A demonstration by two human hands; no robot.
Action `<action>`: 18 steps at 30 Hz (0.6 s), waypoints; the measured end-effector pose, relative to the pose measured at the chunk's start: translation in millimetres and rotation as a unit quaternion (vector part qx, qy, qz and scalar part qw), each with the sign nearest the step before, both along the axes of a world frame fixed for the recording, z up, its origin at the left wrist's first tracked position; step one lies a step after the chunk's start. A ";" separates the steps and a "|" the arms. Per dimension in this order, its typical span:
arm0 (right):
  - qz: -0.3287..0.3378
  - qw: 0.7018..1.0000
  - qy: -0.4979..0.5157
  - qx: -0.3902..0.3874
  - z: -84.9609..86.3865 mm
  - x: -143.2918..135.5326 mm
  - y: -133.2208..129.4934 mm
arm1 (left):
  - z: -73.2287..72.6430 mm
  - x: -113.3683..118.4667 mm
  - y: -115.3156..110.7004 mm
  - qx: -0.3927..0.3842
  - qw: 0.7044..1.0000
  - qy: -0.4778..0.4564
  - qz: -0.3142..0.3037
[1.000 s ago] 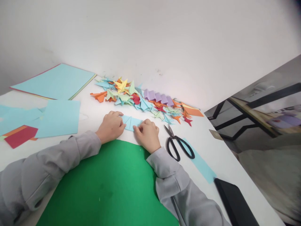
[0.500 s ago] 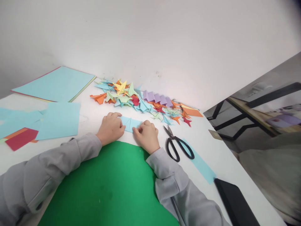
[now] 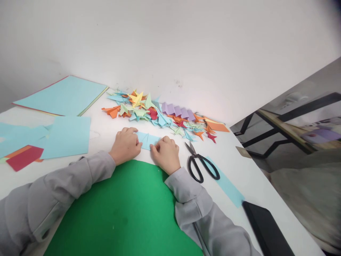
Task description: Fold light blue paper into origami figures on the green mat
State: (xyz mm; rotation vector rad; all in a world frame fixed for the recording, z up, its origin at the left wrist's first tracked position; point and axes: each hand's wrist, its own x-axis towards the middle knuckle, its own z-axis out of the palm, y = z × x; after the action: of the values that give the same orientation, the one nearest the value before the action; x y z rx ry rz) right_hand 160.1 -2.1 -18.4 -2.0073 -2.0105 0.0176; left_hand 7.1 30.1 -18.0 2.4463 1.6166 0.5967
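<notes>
A small light-blue piece of paper [image 3: 147, 140] with crease lines lies flat on the white table between my hands. My left hand [image 3: 125, 144] has its curled fingers on the paper's left end. At the right end, my right hand [image 3: 166, 152] grips the paper with bent fingers, its thumb toward the middle. Both ends of the paper are hidden under the fingers. Black-handled scissors [image 3: 196, 155] rest to the right of my right hand, blades slightly apart, partly over a light-blue paper strip [image 3: 230, 190].
Folded paper planes [image 3: 160, 117] in several colours are heaped along the wall. Large coloured sheets [image 3: 65, 96] and cut blue paper [image 3: 70, 137] lie on the left, with a red piece [image 3: 25, 158]. A black phone-like slab [image 3: 268, 227] is at right; a green surface [image 3: 125, 209] is in front.
</notes>
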 end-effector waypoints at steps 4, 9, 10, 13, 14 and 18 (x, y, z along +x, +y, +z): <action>0.004 1.000 -0.011 0.003 0.0 -0.4 -0.4 | 0.1 -0.8 -1.4 0.008 1.000 0.007 -0.004; 0.008 1.000 -0.028 0.007 -1.8 -0.2 -2.0 | 0.1 -0.7 -1.7 0.006 1.000 0.010 -0.001; 0.011 0.999 -0.031 0.008 -2.2 -0.1 -2.2 | 0.0 -0.7 -1.6 0.006 1.000 0.011 -0.001; 0.014 0.999 -0.040 0.014 -3.3 0.2 -2.5 | -0.4 -0.9 -1.3 0.009 1.000 0.015 -0.002; 0.014 0.999 -0.042 0.016 -3.6 0.2 -2.6 | -0.5 -1.0 -1.3 0.010 1.000 0.016 -0.003; 0.012 0.999 -0.042 0.023 -4.0 -0.3 -2.9 | -0.6 -1.2 -1.4 0.014 1.000 0.020 -0.004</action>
State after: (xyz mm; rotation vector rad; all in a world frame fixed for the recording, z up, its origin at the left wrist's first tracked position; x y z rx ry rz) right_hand 159.8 -4.9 -22.4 -1.9872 -2.0658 -0.1077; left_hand 5.9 28.7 -18.6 2.4986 1.6235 0.5772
